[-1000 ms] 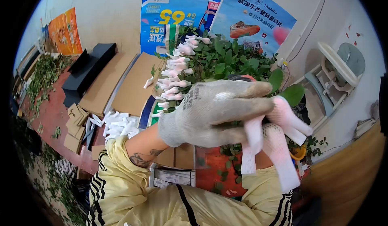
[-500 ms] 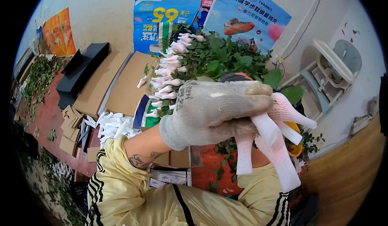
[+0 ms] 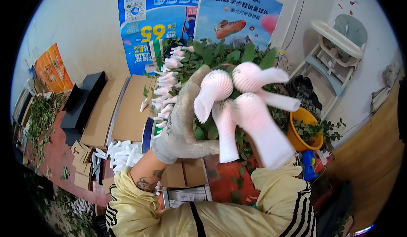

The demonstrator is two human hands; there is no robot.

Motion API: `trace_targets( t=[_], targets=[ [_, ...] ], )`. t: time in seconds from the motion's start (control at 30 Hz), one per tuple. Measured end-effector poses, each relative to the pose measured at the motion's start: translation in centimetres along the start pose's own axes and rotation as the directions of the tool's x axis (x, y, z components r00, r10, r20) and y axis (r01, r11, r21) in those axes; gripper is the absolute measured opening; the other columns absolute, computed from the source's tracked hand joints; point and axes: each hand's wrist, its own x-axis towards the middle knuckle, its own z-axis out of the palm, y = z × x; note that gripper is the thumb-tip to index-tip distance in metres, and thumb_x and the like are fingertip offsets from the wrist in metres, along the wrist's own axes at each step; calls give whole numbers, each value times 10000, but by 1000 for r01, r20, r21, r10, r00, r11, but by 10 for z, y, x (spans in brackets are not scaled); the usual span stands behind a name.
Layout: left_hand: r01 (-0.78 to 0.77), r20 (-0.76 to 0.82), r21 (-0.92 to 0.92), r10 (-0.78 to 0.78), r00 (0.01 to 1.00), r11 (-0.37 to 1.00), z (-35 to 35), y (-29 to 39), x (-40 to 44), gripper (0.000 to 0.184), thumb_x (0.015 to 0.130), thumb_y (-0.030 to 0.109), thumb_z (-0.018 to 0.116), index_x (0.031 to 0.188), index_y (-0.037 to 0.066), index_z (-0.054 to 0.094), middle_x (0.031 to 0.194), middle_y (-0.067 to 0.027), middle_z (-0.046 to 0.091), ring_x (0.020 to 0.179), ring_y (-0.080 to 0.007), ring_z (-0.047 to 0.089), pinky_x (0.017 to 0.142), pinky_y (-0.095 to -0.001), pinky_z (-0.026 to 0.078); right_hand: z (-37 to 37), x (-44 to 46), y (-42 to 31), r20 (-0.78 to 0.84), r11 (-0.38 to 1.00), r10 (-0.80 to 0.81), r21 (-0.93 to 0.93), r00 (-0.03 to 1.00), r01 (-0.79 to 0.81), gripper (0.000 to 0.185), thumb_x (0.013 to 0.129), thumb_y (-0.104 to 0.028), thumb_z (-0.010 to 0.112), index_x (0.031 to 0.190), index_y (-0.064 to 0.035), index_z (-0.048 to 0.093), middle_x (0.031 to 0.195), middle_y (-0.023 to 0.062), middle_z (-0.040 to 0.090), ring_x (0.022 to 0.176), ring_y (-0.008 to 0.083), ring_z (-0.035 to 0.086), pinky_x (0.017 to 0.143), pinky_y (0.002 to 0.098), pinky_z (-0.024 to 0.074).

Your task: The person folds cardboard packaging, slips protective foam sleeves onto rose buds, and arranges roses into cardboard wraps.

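Note:
A small bunch of roses in white foam net sleeves (image 3: 263, 126) is held up close in front of me, pink showing through the mesh. My left hand (image 3: 180, 118), in a grey work glove, stands beside it with fingers upright and the thumb stretched out under the heads. Its fingers are apart, and nothing shows in its grip. Behind the bunch my right forearm runs up towards the stems; the right hand itself is hidden by the sleeved heads. Farther back lies a row of sleeved roses (image 3: 165, 84) with their leafy stems (image 3: 216, 52) pointing right.
Loose white net sleeves (image 3: 124, 154) lie left beside black scissors (image 3: 96, 169) and cardboard pieces (image 3: 82, 163). Cardboard sheets (image 3: 135, 110) lie at the back. A yellow bucket (image 3: 292, 131) with leaves stands right, a high chair (image 3: 335, 54) behind it. An open carton (image 3: 207, 192) sits near my lap.
My left hand has come off the sleeved heads and moved left, its fingers opening upward. The bunch has turned and risen, so its heads face me. My view has shifted right.

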Motion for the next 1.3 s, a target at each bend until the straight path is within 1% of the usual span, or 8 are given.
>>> trace_targets(
  t=[0.13, 0.27, 0.53, 0.7, 1.0, 1.13, 1.2, 1.3],
  targets=[
    [165, -20, 21, -164, 986, 986, -4, 6, 3, 1073, 612, 470, 811, 1370, -61, 268, 1352, -203, 387, 1234, -282, 421, 1010, -391, 347, 14, 12, 13, 76, 995, 48, 81, 996, -55, 375, 907, -267, 525, 1223, -72, 470, 1178, 94, 530, 1084, 211, 512, 967, 368, 410],
    [-49, 68, 242, 33, 997, 969, -13, 14, 13, 1036, 610, 535, 784, 1361, 0, 311, 1307, -274, 418, 1183, -386, 459, 976, -447, 358, 14, 5, 13, 70, 993, 63, 94, 996, -70, 370, 911, -265, 524, 1222, -73, 469, 1174, 93, 531, 1077, 207, 517, 962, 368, 415],
    [-115, 13, 205, 115, 993, 972, -10, 7, 10, 1017, 589, 496, 803, 1346, 6, 332, 1281, -264, 456, 1150, -405, 487, 938, -472, 383, 10, 3, 6, 18, 983, 67, 172, 998, -69, 361, 918, -262, 521, 1222, -74, 466, 1165, 92, 534, 1064, 200, 525, 953, 367, 425],
    [7, 5, 218, -8, 1000, 976, -11, 18, 22, 935, 608, 424, 805, 1303, -33, 377, 1254, -217, 487, 1121, -341, 503, 951, -421, 381, 12, -1, 4, -10, 976, 75, 207, 997, -71, 356, 923, -260, 520, 1221, -74, 464, 1160, 91, 536, 1056, 195, 530, 948, 367, 431],
    [187, -280, -170, -229, 932, 968, 10, 17, 20, 962, 623, 285, 818, 1359, -52, 297, 1255, -176, 480, 1161, -244, 485, 997, -361, 376, 25, -2, 10, -37, 944, 139, 307, 990, -121, 346, 931, -256, 517, 1221, -76, 461, 1151, 90, 539, 1041, 186, 539, 938, 366, 442],
    [217, -278, -237, -280, 919, 947, 8, 16, 15, 984, 614, 260, 820, 1371, -49, 273, 1258, -174, 480, 1150, -247, 496, 997, -368, 378, 36, 2, 17, -34, 909, 169, 393, 985, -142, 342, 934, -254, 515, 1221, -76, 459, 1147, 89, 541, 1034, 183, 543, 933, 366, 447],
    [249, -144, -11, -248, 958, 968, -6, 15, 3, 891, 603, 285, 826, 1291, -54, 373, 1227, -179, 509, 1090, -248, 531, 952, -373, 404, 41, 6, 25, -10, 883, 188, 440, 982, -164, 340, 936, -253, 515, 1221, -77, 459, 1144, 89, 542, 1031, 181, 546, 931, 365, 450],
    [286, -38, -1, -286, 957, 958, -18, 13, -10, 871, 569, 323, 847, 1248, -33, 436, 1210, -184, 525, 1057, -267, 550, 917, -390, 422, 35, 14, 33, 212, 941, 96, 300, 973, -158, 366, 839, -218, 599, 1161, -69, 508, 1097, 97, 566, 1003, 214, 557, 903, 359, 451]
  ],
)
